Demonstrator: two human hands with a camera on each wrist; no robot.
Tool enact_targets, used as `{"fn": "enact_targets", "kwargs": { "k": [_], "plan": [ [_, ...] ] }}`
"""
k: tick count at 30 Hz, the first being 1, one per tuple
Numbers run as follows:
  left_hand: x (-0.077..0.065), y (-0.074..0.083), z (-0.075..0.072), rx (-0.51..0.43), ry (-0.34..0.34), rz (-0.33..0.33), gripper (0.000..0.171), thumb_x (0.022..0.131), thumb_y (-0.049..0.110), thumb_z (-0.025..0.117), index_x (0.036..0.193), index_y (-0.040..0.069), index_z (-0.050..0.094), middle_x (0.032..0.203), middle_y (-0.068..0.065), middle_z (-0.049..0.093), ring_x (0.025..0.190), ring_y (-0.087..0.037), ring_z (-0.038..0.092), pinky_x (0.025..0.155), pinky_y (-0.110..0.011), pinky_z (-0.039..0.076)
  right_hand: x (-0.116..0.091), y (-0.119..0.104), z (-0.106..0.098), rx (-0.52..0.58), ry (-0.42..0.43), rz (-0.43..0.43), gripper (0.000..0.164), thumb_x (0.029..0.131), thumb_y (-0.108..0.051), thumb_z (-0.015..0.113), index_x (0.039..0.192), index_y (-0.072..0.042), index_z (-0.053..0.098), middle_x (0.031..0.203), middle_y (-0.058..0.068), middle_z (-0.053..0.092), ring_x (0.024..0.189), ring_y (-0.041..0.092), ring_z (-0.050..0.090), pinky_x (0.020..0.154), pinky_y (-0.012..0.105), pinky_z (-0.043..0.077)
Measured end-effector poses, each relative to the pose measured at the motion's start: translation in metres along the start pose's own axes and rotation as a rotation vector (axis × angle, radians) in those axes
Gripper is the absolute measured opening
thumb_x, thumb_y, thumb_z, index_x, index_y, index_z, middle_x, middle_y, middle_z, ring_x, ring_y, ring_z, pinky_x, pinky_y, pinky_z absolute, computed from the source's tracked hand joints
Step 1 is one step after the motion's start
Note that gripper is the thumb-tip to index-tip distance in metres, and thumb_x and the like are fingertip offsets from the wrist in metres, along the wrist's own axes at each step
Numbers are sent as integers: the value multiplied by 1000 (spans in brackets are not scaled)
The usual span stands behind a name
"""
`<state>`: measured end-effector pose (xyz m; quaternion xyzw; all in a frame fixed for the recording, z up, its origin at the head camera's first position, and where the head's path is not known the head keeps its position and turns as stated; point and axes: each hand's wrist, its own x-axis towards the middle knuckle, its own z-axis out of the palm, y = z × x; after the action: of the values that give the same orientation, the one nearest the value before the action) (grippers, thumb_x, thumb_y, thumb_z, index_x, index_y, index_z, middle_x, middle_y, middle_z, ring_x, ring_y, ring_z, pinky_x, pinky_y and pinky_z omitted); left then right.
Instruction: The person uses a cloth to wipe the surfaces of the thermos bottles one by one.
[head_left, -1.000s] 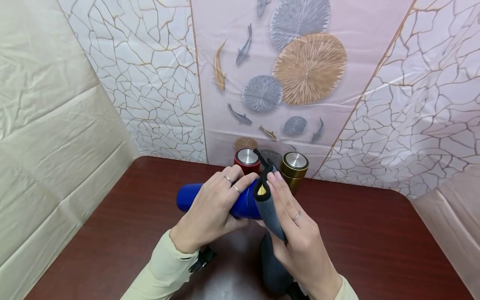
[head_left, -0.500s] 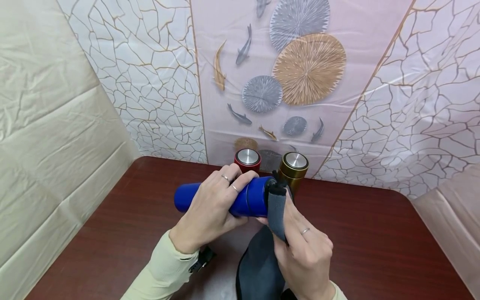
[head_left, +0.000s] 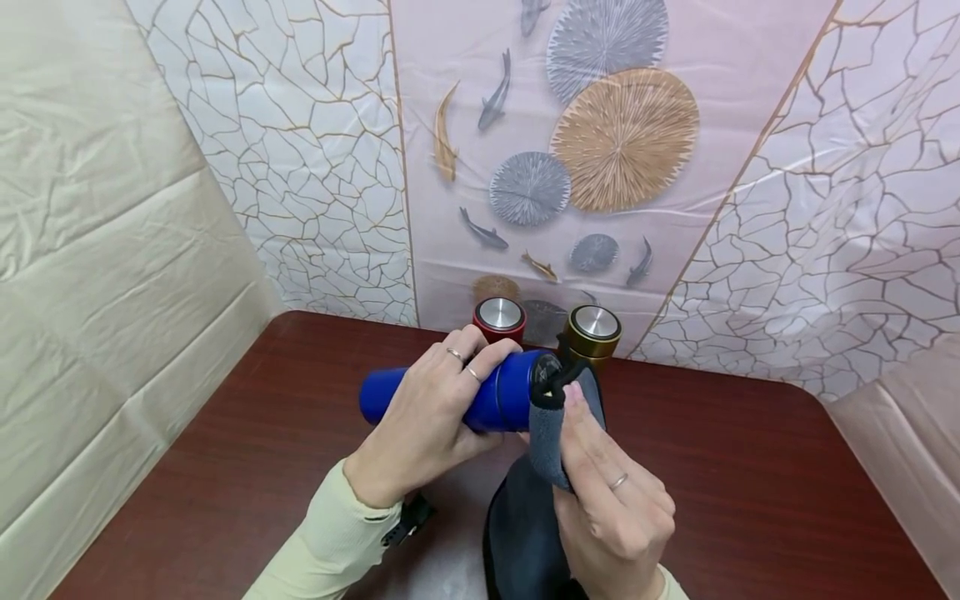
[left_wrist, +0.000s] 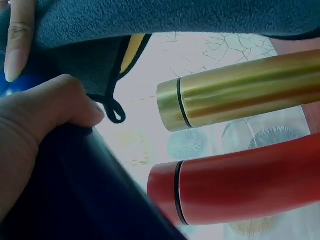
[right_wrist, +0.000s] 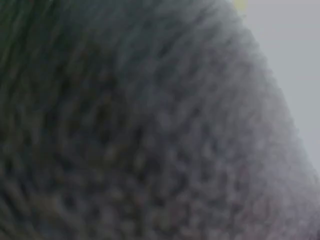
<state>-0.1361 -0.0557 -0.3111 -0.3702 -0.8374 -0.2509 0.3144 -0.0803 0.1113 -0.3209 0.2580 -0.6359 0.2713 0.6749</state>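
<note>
In the head view my left hand (head_left: 420,408) grips a blue thermos flask (head_left: 517,392) around its body. The flask lies roughly level, its capped end pointing right. My right hand (head_left: 615,492) pinches a grey cleaning cloth (head_left: 547,442) with black edging, right at the cap end. Part of the cloth hangs down below the hands. The left wrist view shows the left thumb over the dark flask (left_wrist: 95,185), the fuzzy cloth (left_wrist: 175,20) above, and a small black hanging loop (left_wrist: 120,111). Blurred cloth (right_wrist: 150,130) fills most of the right wrist view.
Behind the hands stand a red thermos flask (head_left: 500,315) and a gold thermos flask (head_left: 592,329), both upright with silver-topped lids. They stand near the back edge of the brown table (head_left: 750,467). Patterned fabric (head_left: 525,100) hangs behind the table.
The right hand and cloth have shifted right and down, uncovering the flask's cap end. More of the cloth hangs below now. The left hand keeps its grip on the blue thermos flask.
</note>
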Motion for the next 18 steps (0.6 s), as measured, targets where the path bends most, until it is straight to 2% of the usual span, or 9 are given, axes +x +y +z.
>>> {"fn": "enact_targets", "kwargs": {
  "k": [5,7,10,15,18],
  "plan": [
    [1,-1,-4,-99,-6,-44,77,68,28,94,135,18,57,112,-1,57,103,-15,60,94,-34,56,11,2,-3,141,-23,70,32,89,-19,79,100,12,76,99,29,75,98,27,77,94,23,56],
    [1,-2,-6,-159,1,-62,79,65,21,94,135,18,57,114,-1,57,106,-15,61,96,-35,56,15,4,-4,187,-25,90,34,88,-19,80,99,13,76,98,30,74,101,24,76,93,22,56],
    [1,-4,-9,-258,39,-81,84,62,14,94,136,16,56,117,-1,59,108,-15,63,98,-36,55,14,8,-10,158,-76,144,38,89,-26,78,100,10,76,97,26,76,101,17,76,94,18,55],
    [2,-7,-10,-462,157,-78,79,64,11,95,133,11,57,124,-4,65,115,-18,63,104,-34,51,6,18,-21,24,-183,206,46,94,-41,72,98,5,77,89,18,78,82,25,76,90,11,51],
    [3,-6,-12,-578,210,-88,80,63,10,97,133,9,57,127,-7,67,118,-20,64,106,-34,51,2,24,-23,36,-194,230,44,93,-39,74,97,4,77,86,17,77,75,26,74,85,11,51]
  ]
}}
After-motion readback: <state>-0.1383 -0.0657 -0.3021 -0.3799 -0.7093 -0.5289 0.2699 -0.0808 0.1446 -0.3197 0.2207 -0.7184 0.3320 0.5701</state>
